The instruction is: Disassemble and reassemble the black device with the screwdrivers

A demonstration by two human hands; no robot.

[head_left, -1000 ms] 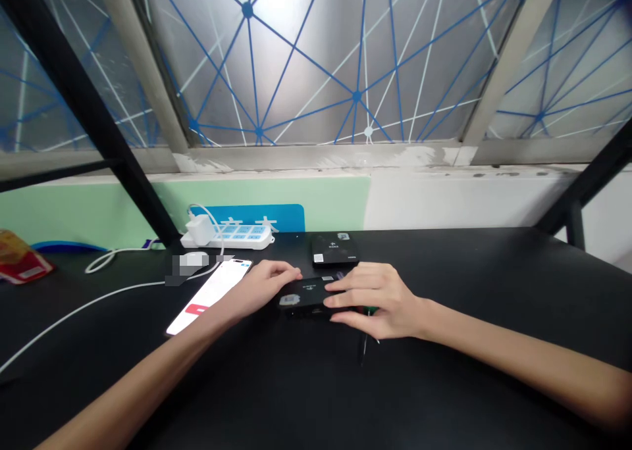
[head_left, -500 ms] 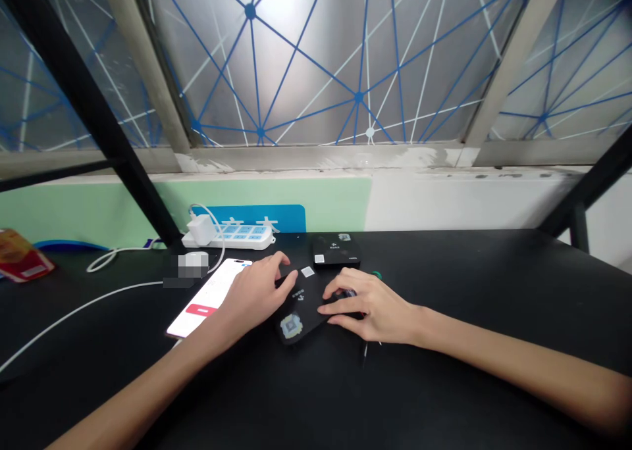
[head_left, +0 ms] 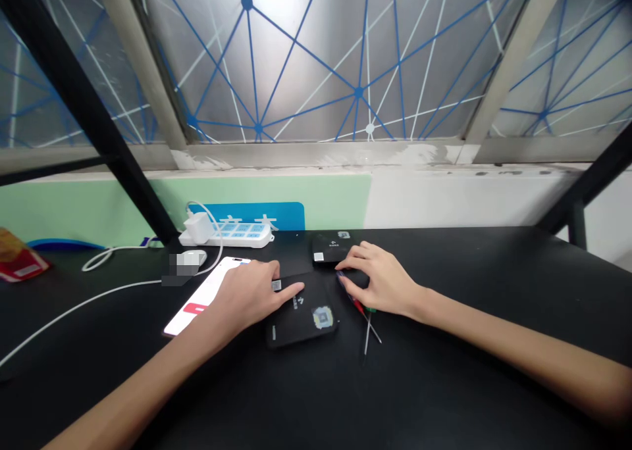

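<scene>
A black set-top box point(head_left: 306, 322) with two pale stickers lies on the desk in front of me. My left hand point(head_left: 257, 292) grips its left side, thumb stretched over the top and the other fingers at the edge. Behind it sits a second black set-top box point(head_left: 326, 247). My right hand point(head_left: 378, 279) is over two crossed screwdrivers, its fingers apart and their tips close to the second box's front right corner. One screwdriver point(head_left: 356, 305) has a red and dark handle; the other screwdriver point(head_left: 367, 335) shows a bit of green, its handle mostly hidden under my hand.
A phone point(head_left: 210, 292) with a lit screen lies partly under my left forearm. Farther back are a white power strip point(head_left: 247, 235) with a charger point(head_left: 199, 228) plugged in, and a white cable point(head_left: 99, 299). A red packet point(head_left: 22, 259) is at far left.
The near box has turned, so its square sticker now faces right. My right hand has left this box and moved back towards the far one, uncovering more of the screwdrivers.
</scene>
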